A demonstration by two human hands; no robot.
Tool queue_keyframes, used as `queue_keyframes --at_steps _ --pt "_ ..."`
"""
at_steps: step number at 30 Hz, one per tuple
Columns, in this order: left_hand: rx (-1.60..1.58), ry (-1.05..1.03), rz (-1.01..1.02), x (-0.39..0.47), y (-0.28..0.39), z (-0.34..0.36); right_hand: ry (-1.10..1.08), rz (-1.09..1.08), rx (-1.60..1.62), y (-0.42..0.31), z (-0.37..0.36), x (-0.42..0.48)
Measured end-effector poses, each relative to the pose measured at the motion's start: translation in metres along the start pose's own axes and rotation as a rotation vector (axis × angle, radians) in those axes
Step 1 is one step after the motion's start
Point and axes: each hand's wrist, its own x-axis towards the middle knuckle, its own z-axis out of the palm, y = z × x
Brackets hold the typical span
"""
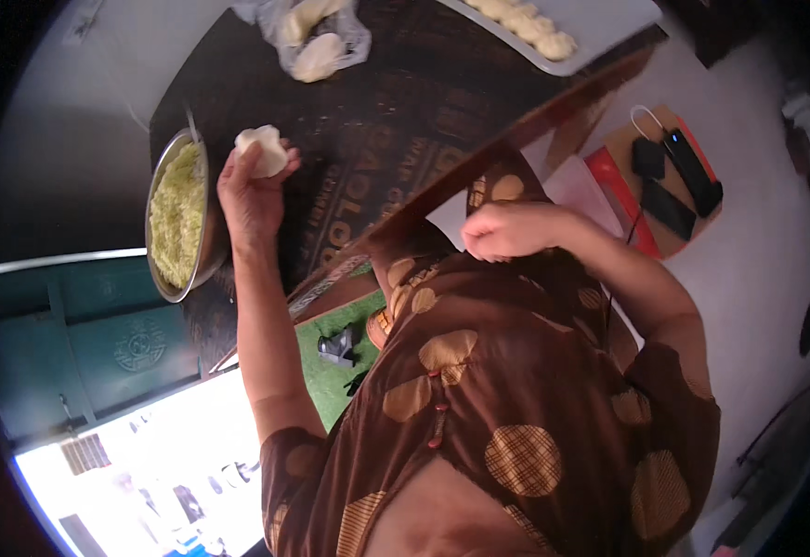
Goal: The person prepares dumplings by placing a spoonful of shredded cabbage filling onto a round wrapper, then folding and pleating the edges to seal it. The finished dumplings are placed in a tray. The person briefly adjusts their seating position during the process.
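My left hand (pixel 255 198) holds a thin, round dough wrapper (pixel 263 151), pinched near its edge with the thumb on top, above the tabletop. Just left of that hand stands a metal bowl (pixel 199 254) heaped with pale yellow-green, finely chopped filling (pixel 176 212). Over my lap, my right hand (pixel 506 230) is loosely curled, and nothing shows in it. Beyond my left hand, a clear plastic bag (pixel 356 49) lies open around more pale dough wrappers (pixel 319 57).
A dark plywood table (pixel 349 132) with printed lettering has its edge close before me. At its far right, a white tray (pixel 607 28) carries a row of shaped dough pieces (pixel 523 24). Right of me, a cardboard box (pixel 663 174) holds black devices. A green door (pixel 119 334) stands left.
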Motion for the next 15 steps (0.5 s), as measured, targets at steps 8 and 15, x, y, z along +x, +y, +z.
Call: queue_keyframes --at_steps 8,15 --pt "-0.015 -0.05 0.012 0.002 -0.004 -0.013 0.401 -0.057 0.519 0.092 0.055 0.098" --pt "-0.018 0.019 -0.001 0.003 -0.006 -0.02 0.804 0.058 0.345 0.12 0.078 0.182"
